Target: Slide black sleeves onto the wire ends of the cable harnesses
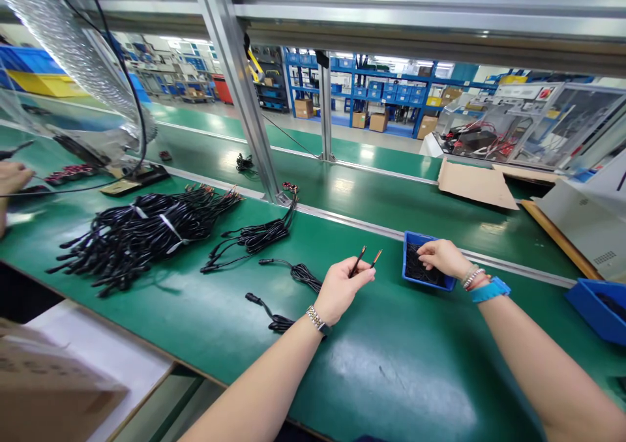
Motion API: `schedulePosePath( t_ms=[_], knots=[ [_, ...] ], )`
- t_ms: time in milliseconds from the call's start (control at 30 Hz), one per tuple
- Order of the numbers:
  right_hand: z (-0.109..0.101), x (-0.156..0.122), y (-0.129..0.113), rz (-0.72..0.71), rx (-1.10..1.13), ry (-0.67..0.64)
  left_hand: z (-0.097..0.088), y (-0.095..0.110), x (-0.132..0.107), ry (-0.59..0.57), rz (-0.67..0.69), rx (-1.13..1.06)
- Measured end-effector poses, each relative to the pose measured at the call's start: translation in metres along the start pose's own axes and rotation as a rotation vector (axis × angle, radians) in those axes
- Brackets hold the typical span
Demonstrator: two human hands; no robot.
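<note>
My left hand (pixel 341 289) is closed in a pinch on the two thin bare-tipped wire ends (pixel 366 259) of a black cable, holding them up above the green bench mat (pixel 401 364). The cable's coiled body (pixel 304 275) lies on the mat just left of that hand. My right hand (pixel 444 257) reaches into a small blue bin (pixel 409 240) of small dark parts, fingers curled down among them; what they hold is hidden. A second coiled black cable (pixel 274 318) lies below my left wrist.
A big bundle of black cables (pixel 141 230) and a smaller bunch (pixel 257 236) lie at left. Another person's hand (pixel 12 178) rests at the far left edge. Another blue bin (pixel 599 308) sits at right, with cardboard (pixel 476 184) behind. An aluminium post (pixel 244 96) rises mid-bench.
</note>
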State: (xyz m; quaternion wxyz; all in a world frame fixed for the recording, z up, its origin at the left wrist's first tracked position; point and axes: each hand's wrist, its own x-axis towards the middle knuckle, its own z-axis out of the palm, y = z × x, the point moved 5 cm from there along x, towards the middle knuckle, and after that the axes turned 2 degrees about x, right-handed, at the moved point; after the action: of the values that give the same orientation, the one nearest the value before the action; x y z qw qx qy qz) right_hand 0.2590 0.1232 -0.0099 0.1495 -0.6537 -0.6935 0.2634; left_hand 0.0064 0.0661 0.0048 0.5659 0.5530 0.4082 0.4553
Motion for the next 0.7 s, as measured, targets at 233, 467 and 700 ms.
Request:
schedulePosePath(
  t_ms=[233,467,700],
  knots=[
    [-0.010,-0.003,0.007,0.037,0.201,0.050,-0.001,-0.004,0.001,0.009,-0.025,0.000],
    [0.000,-0.033,-0.064,-0.136,0.786,0.103,-0.002,-0.004,0.001,0.052,-0.005,-0.023],
    [0.035,-0.048,-0.121,-0.225,1.207,0.103,-0.003,-0.002,-0.001,0.081,0.010,0.013]
  ],
)
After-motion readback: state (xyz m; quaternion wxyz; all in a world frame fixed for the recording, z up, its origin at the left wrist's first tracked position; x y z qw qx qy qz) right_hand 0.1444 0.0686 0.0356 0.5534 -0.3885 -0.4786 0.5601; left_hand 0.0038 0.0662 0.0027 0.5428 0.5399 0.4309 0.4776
